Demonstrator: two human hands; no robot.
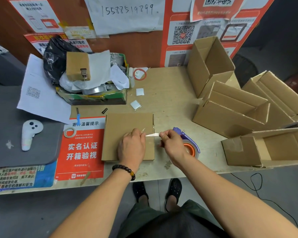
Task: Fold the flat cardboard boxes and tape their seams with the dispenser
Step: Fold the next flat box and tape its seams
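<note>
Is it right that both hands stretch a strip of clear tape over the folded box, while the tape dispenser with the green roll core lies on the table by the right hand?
Not quite. The head view shows the tape dispenser with an orange roll core, not green. The rest holds: the left hand and the right hand stretch the clear tape over the folded box, and the dispenser lies on the table by the right hand.

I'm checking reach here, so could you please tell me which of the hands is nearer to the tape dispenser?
Right. The right hand sits directly against the tape dispenser, pinching the clear tape. The left hand lies on the cardboard box, farther away.
</note>
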